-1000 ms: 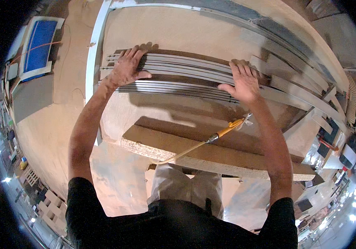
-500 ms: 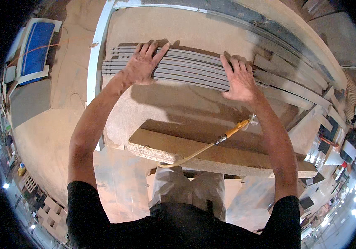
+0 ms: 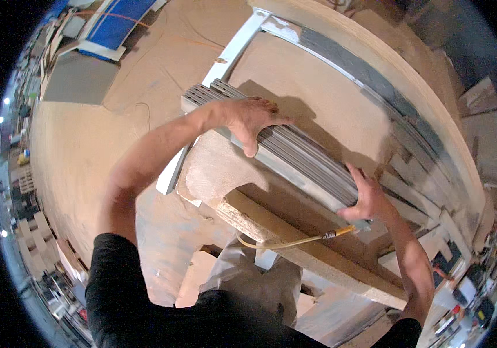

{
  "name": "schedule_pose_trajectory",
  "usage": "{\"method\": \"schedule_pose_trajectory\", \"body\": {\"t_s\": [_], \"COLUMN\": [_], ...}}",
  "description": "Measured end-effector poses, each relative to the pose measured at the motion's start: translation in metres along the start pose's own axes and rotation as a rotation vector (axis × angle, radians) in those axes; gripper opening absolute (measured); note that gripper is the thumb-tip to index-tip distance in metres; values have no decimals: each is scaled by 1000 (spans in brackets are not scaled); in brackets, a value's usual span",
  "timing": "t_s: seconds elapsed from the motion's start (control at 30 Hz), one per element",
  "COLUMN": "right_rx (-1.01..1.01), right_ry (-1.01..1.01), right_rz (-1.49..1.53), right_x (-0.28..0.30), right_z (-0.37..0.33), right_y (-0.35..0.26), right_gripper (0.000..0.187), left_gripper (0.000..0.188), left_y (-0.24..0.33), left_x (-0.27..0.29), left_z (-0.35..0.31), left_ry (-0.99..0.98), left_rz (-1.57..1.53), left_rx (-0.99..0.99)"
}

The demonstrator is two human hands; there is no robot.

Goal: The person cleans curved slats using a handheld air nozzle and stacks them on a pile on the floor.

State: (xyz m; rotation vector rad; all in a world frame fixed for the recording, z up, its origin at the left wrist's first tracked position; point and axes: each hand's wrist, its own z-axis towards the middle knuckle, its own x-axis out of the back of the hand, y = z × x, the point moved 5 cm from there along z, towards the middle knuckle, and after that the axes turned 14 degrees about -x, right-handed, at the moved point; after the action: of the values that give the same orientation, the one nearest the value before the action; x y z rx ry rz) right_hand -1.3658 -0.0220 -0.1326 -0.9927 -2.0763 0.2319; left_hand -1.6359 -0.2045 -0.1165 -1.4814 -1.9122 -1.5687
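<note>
A bundle of long grey strips (image 3: pixel 312 159) with grooved ends lies slantwise across the work surface, packed closely side by side. Over its left part, my left hand (image 3: pixel 251 120) grips it with the thumb on the near side and fingers across the far side. Near the other end, my right hand (image 3: pixel 369 196) clasps it the same way, thumb toward me. A pale flat face of the bundle shows along its near side. Just below my right hand lies a yellow air blow gun (image 3: pixel 336 232) on a hose; its tip is partly blurred.
A thick raw-edged board (image 3: pixel 295 238) lies between me and the bundle. A white-edged frame (image 3: pixel 240 49) borders the surface at the far left. Loose flat strips (image 3: pixel 414 180) lie to the right, and a blue panel (image 3: pixel 118 23) stands at the far left.
My view has turned, so everything appears rotated clockwise. My hands, spread flat over the row of strips before, now clasp them as a compact bundle, its near side face showing.
</note>
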Motion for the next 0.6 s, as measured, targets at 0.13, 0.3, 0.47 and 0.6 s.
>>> {"method": "schedule_pose_trajectory", "body": {"t_s": [0.13, 0.3, 0.47, 0.6], "right_rx": [12, -48, -38, -8], "right_ry": [-498, -1184, -1293, -1267], "right_rz": [532, 1202, 1600, 1593], "right_x": [2, -24, -142, -165], "right_z": [-8, -17, 59, 89], "right_y": [-60, -117, -83, -76], "right_gripper": [109, 98, 91, 91], "left_gripper": [112, 79, 59, 58], "left_y": [9, 32, 25, 46], "left_x": [42, 81, -185, -195], "left_z": [-37, -124, -100, -26], "left_ry": [-419, 113, 1690, 2029], "left_rz": [-582, -654, -1790, -2104], "left_rx": [29, 547, 686, 701]}}
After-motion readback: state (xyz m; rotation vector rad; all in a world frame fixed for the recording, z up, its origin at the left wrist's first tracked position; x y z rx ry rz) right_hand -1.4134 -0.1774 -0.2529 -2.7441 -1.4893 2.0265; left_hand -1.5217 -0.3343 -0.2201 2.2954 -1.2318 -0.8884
